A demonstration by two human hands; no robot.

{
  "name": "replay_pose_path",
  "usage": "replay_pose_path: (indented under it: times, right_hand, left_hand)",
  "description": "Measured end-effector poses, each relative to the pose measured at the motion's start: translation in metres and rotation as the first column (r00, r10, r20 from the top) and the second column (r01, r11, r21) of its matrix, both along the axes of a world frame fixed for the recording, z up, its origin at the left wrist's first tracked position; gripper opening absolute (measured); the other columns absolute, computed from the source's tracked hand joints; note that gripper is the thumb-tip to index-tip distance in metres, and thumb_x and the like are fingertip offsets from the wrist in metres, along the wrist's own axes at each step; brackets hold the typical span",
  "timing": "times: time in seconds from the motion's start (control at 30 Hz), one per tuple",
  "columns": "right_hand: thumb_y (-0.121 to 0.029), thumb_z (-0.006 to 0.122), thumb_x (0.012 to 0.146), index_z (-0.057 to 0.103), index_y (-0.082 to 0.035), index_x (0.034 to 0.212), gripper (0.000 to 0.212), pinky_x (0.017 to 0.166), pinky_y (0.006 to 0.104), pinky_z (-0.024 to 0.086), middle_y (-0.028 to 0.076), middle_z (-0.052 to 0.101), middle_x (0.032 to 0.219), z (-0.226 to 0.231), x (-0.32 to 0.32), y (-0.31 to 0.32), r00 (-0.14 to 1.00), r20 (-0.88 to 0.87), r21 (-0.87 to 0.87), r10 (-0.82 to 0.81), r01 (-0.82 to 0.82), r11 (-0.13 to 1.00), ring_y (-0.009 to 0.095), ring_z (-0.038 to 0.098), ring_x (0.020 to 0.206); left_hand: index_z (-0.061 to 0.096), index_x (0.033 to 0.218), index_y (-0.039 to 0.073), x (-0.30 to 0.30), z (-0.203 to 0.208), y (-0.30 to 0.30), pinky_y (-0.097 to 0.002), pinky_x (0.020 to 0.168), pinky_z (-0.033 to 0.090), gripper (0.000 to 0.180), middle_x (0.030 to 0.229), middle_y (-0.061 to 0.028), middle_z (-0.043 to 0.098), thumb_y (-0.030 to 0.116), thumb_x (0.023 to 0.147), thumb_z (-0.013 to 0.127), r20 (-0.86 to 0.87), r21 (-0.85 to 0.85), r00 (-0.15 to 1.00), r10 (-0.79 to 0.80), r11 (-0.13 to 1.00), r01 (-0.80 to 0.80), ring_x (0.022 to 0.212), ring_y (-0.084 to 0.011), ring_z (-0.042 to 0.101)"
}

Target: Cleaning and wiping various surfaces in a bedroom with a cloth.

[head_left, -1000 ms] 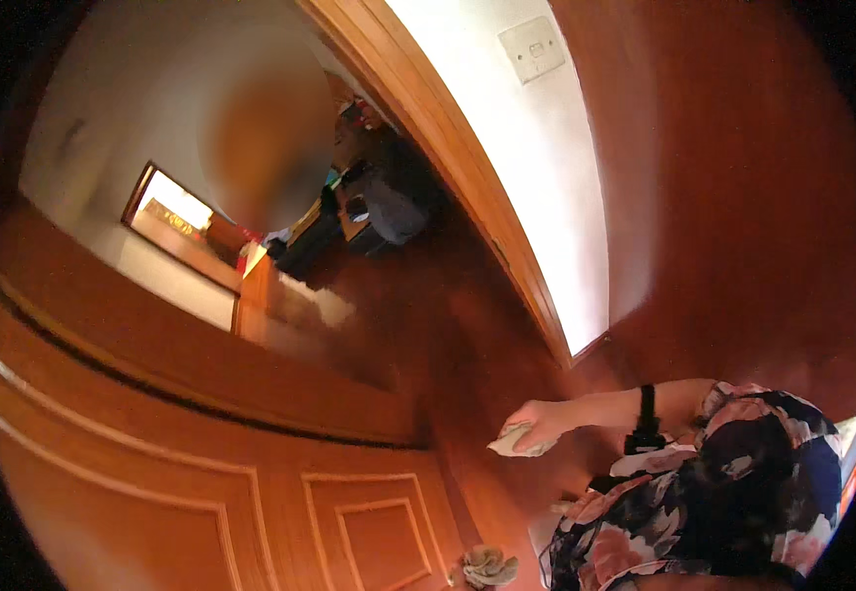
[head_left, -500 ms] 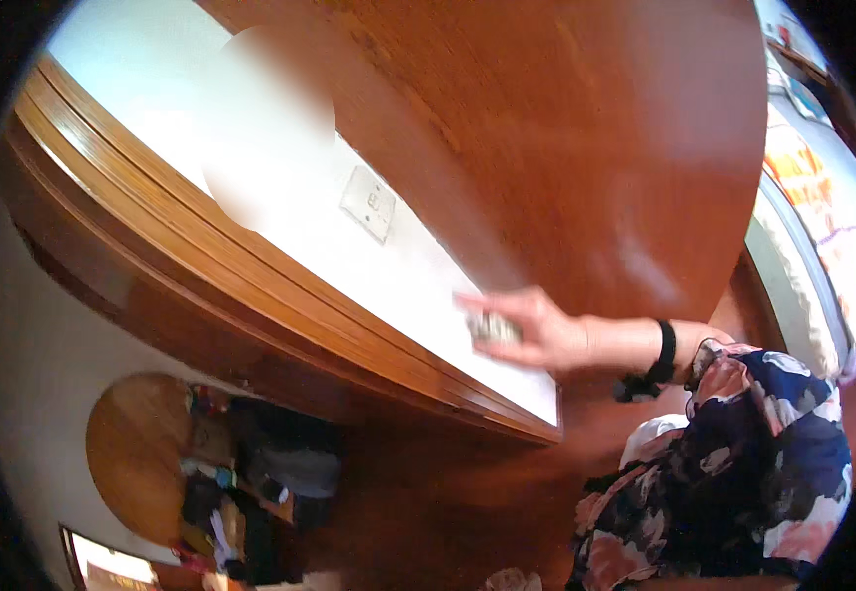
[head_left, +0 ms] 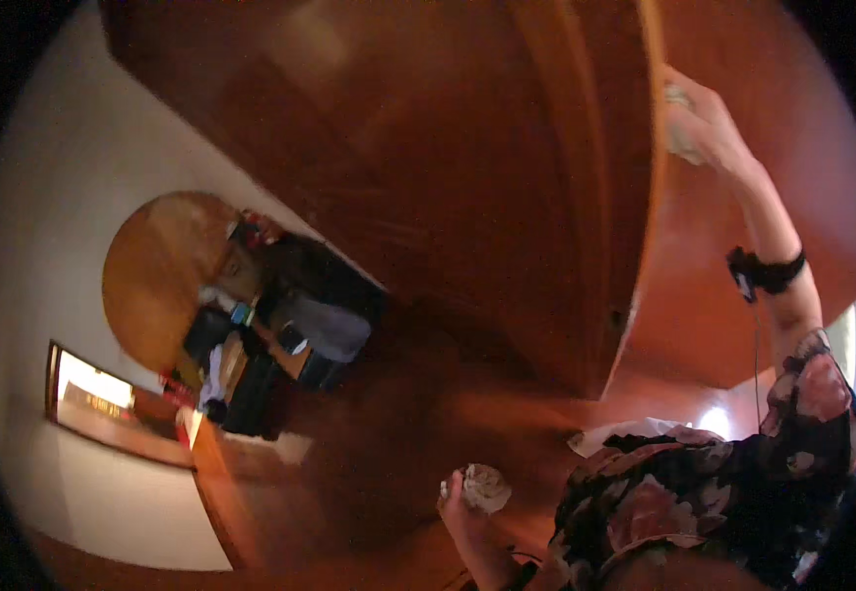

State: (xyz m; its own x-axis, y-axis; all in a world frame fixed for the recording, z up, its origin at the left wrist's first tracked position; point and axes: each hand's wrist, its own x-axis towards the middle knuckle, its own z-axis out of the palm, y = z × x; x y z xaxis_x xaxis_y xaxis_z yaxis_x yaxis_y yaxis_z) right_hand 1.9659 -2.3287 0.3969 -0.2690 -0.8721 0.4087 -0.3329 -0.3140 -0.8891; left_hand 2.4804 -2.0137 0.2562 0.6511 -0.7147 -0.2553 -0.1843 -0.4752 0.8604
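Note:
My right hand (head_left: 712, 123) reaches up to the far right, closed round a whitish cloth (head_left: 682, 138). Its fingers lie by the long upright edge of a reddish-brown wooden door (head_left: 507, 197), and part of the cloth is hidden behind them. Low in the middle, my left hand (head_left: 458, 510) holds a crumpled off-white cloth (head_left: 488, 488) away from the wood. A black band (head_left: 773, 273) with a small device and a thin cable sits on my right forearm.
To the left, a round wooden tabletop (head_left: 157, 281) stands against a pale wall (head_left: 54, 217). Beside it are dark bags (head_left: 320, 325) and mixed items. A lit opening (head_left: 93, 384) shows at far left. White fabric (head_left: 625, 433) lies near the door's lower corner.
The view has swung, and the white strip with the socket is out of sight. My right hand has gone from that strip up to the door's edge. My left hand has come into view.

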Motion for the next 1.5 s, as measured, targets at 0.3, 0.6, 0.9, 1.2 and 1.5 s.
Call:
replay_pose_path:
  times: [0.3,0.6,0.9,1.2,1.5]
  right_hand:
    - [-0.018,0.050,0.089,0.061,-0.005,0.105,0.023,0.072,0.0313,0.047,0.005,0.059,0.089,-0.030,-0.076,0.077,0.991,-0.041,-0.041,-0.124,0.123,0.992,0.016,0.055,0.082]
    - [-0.018,0.050,0.089,0.061,-0.005,0.101,0.021,0.069,0.0325,0.048,0.006,0.060,0.087,-0.130,-0.105,0.141,0.958,-0.286,0.082,0.032,-0.009,0.997,0.018,0.056,0.079]
    - [-0.018,0.051,0.089,0.062,-0.004,0.097,0.020,0.067,0.0339,0.048,0.007,0.061,0.085,-0.224,-0.124,0.194,0.821,-0.531,0.243,0.210,-0.090,0.966,0.021,0.057,0.076]
    - [-0.018,0.051,0.088,0.063,-0.004,0.093,0.019,0.065,0.0353,0.048,0.008,0.063,0.084,-0.332,-0.131,0.253,0.602,-0.694,0.419,0.396,-0.110,0.901,0.024,0.058,0.073]
    - [-0.018,0.052,0.088,0.064,-0.003,0.089,0.019,0.062,0.0368,0.048,0.010,0.064,0.082,-0.429,-0.108,0.291,0.326,-0.753,0.575,0.572,-0.097,0.812,0.026,0.059,0.070]
  left_hand:
    - [0.060,0.103,0.004,0.017,-0.022,0.014,-0.0423,0.068,0.055,0.020,0.091,-0.0123,0.065,0.014,0.087,0.063,-0.260,-0.120,0.963,-0.068,0.992,0.037,0.078,-0.0267,0.064]
    - [0.059,0.103,0.004,-0.016,0.004,-0.039,-0.0436,0.069,0.055,0.020,0.092,-0.0123,0.064,0.015,0.087,0.062,-0.467,-0.095,0.881,-0.083,0.995,0.043,0.079,-0.0267,0.064]
    - [0.059,0.103,0.004,-0.077,0.021,-0.108,-0.0448,0.069,0.056,0.020,0.092,-0.0124,0.064,0.017,0.088,0.062,-0.662,-0.081,0.741,-0.108,0.994,0.072,0.080,-0.0267,0.064]
    - [0.058,0.102,0.004,-0.105,0.034,-0.144,-0.0461,0.070,0.056,0.020,0.092,-0.0125,0.064,0.018,0.088,0.061,-0.822,-0.068,0.557,-0.118,0.992,0.109,0.081,-0.0267,0.064]
    - [0.059,0.103,0.004,-0.085,-0.010,-0.133,-0.0473,0.081,0.054,0.023,0.102,-0.0128,0.063,0.022,0.089,0.059,-0.888,-0.208,0.425,-0.176,0.978,-0.030,0.094,-0.0274,0.063]
